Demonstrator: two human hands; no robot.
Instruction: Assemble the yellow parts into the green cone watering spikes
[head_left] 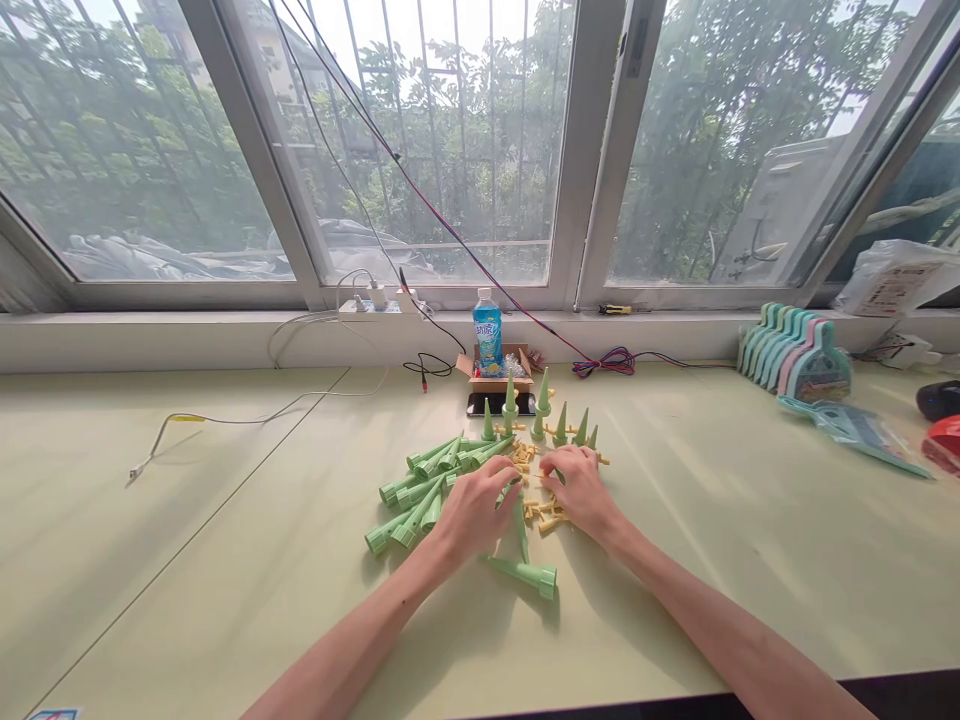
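My left hand [478, 508] is closed, its fingers curled round a green plastic watering spike that they mostly hide. Close by on its right, my right hand [583, 490] pinches a small yellow valve piece [538, 475], only partly showing at the fingertips. Between and below the hands lie loose yellow pieces [551, 522]. A heap of green hollow spikes [409, 525] spreads to the left of my left hand. One more spike [536, 578] rests on its side nearer to me. Beyond the hands, several spikes [561, 425] stand point up, some with yellow pieces sticking out sideways.
Behind the standing spikes are a black phone [480, 404], a small cardboard box [517, 382] and a blue-liquid bottle [487, 335]. Coiled cables [611, 362] lie by the window sill. Pastel plastic holders [795, 355] stand at right; a white cable [225, 416] crosses the table's left.
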